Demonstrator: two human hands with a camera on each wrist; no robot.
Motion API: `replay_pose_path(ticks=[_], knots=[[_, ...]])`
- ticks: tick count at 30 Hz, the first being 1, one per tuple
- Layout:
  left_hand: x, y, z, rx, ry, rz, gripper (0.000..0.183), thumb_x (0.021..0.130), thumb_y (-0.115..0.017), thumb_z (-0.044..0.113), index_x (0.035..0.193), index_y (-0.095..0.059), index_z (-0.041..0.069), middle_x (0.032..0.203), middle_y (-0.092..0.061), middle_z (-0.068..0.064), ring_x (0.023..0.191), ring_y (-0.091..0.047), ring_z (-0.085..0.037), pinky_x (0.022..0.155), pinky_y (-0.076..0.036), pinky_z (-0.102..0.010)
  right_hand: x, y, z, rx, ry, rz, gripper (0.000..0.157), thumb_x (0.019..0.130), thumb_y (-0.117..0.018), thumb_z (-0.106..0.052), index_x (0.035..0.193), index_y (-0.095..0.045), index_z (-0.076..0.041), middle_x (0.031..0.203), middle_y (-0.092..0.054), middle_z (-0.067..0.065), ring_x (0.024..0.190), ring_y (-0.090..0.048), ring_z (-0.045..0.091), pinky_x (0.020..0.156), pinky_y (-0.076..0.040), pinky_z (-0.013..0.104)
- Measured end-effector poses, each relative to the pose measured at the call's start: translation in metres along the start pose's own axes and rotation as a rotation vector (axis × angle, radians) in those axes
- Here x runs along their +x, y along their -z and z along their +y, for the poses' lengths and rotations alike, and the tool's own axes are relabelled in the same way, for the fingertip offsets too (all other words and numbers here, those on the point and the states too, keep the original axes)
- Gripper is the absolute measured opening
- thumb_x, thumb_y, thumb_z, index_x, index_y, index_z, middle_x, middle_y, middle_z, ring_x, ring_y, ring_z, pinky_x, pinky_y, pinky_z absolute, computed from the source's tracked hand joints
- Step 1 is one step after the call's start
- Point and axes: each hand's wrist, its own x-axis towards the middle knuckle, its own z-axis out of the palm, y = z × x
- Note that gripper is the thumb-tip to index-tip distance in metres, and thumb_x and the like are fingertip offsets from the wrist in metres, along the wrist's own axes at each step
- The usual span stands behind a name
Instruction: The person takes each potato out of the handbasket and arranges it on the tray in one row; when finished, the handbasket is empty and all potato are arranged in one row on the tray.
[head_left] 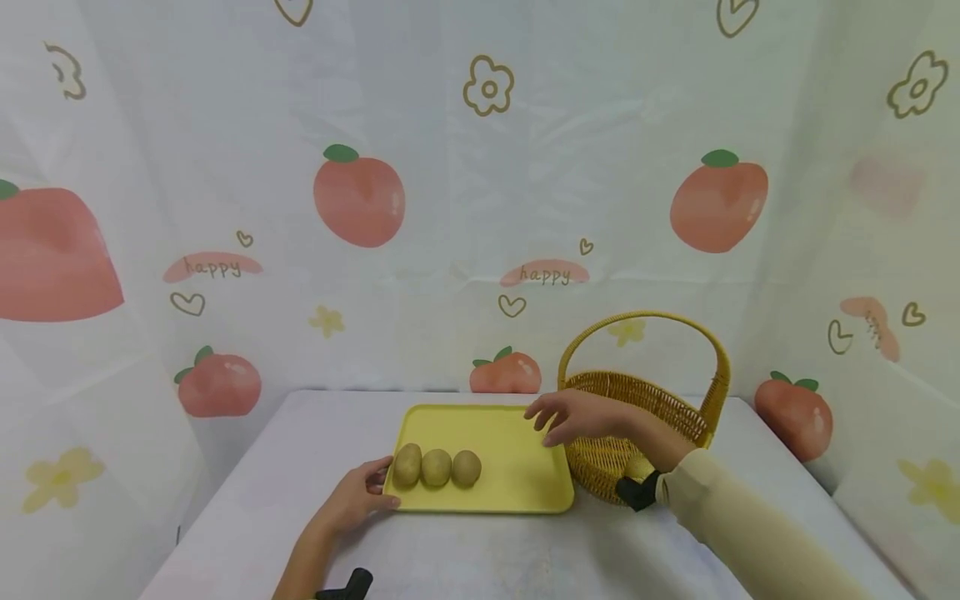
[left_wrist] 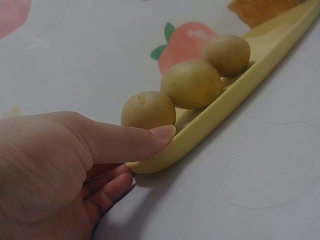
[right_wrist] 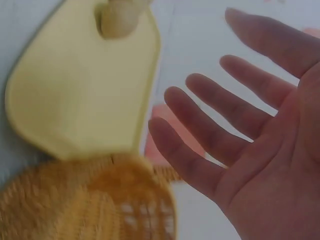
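Three potatoes sit in a row on the left part of a yellow tray [head_left: 517, 467]: a left one [head_left: 407, 465], a middle one [head_left: 436, 468] and a right one [head_left: 467, 469]. My left hand [head_left: 356, 497] grips the tray's left end; in the left wrist view its thumb [left_wrist: 135, 142] lies over the rim, with the other fingers below. My right hand [head_left: 577, 415] hangs over the tray's right end beside a wicker basket [head_left: 600, 462], fingers spread and holding nothing in the right wrist view. Inside the basket, partly hidden by my right forearm, is a yellowish round thing [head_left: 638, 466].
The basket's tall arched handle [head_left: 648, 315] rises at the right, behind my right arm. A white table [head_left: 330, 425] carries tray and basket. White curtains [head_left: 420, 317] printed with fruit stand behind the table and along both sides.
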Motion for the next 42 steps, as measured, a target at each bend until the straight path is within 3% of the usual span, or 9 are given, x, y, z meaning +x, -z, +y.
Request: replay_pose_path(ticks=[5,9,17,27,33,37,42], knots=[[0.001,0.000,-0.002,-0.005,0.002,-0.003,0.079,0.070,-0.086,0.012,0.138,-0.049,-0.004,0.120,-0.062,-0.017,0.101,-0.062,-0.028,0.090,-0.050,-0.045,-0.019,0.023,0.007,0.041,-0.123,-0.043,0.044,0.092,-0.067,-0.017,0.134,-0.055,-0.011,0.127,-0.057,0.012,0.106,-0.061,0.024,0.085,-0.052,0.050],[0.000,0.000,-0.001,-0.008,0.001,0.001,0.079,0.069,-0.086,0.012,0.137,-0.050,-0.004,0.119,-0.063,-0.016,0.101,-0.062,-0.027,0.089,-0.050,-0.045,-0.031,0.036,0.018,0.079,-0.215,-0.029,0.048,0.093,-0.067,-0.021,0.137,-0.052,-0.011,0.136,-0.050,0.016,0.116,-0.055,0.027,0.089,-0.049,0.054],[-0.002,0.001,0.000,-0.023,-0.016,0.007,0.078,0.069,-0.086,0.010,0.137,-0.050,-0.005,0.119,-0.063,-0.016,0.100,-0.062,-0.027,0.088,-0.051,-0.044,-0.055,0.043,0.054,0.072,-0.357,-0.024,0.058,0.091,-0.069,-0.026,0.141,-0.047,-0.007,0.142,-0.044,0.018,0.126,-0.046,0.035,0.091,-0.045,0.060],[0.000,0.000,-0.003,-0.022,-0.012,0.001,0.078,0.070,-0.086,0.010,0.137,-0.050,-0.005,0.119,-0.063,-0.016,0.100,-0.062,-0.027,0.089,-0.050,-0.044,-0.067,0.032,0.087,0.111,-0.408,0.002,0.049,0.092,-0.067,-0.020,0.136,-0.051,-0.007,0.136,-0.049,0.017,0.127,-0.043,0.040,0.088,-0.044,0.062],[-0.001,0.000,0.000,-0.015,-0.001,-0.006,0.078,0.070,-0.086,0.011,0.137,-0.050,-0.004,0.118,-0.063,-0.014,0.100,-0.061,-0.026,0.089,-0.050,-0.044,-0.066,0.016,0.094,0.030,-0.384,0.003,0.043,0.090,-0.067,-0.021,0.130,-0.059,-0.005,0.134,-0.052,0.013,0.128,-0.041,0.039,0.102,-0.032,0.060],[-0.002,0.001,0.003,-0.016,-0.003,-0.007,0.077,0.070,-0.086,0.010,0.137,-0.050,-0.005,0.118,-0.063,-0.015,0.101,-0.061,-0.027,0.089,-0.050,-0.044,-0.065,0.011,0.094,-0.068,-0.365,0.020,0.029,0.089,-0.067,-0.019,0.115,-0.068,-0.007,0.118,-0.062,0.008,0.116,-0.052,0.030,0.100,-0.037,0.054],[-0.003,0.002,0.005,-0.021,-0.011,-0.004,0.077,0.070,-0.086,0.008,0.137,-0.050,-0.006,0.118,-0.063,-0.017,0.100,-0.062,-0.027,0.088,-0.050,-0.044,-0.061,0.009,0.092,-0.168,-0.356,0.065,0.019,0.084,-0.069,-0.011,0.103,-0.071,-0.008,0.100,-0.063,0.003,0.094,-0.054,0.019,0.084,-0.045,0.042]])
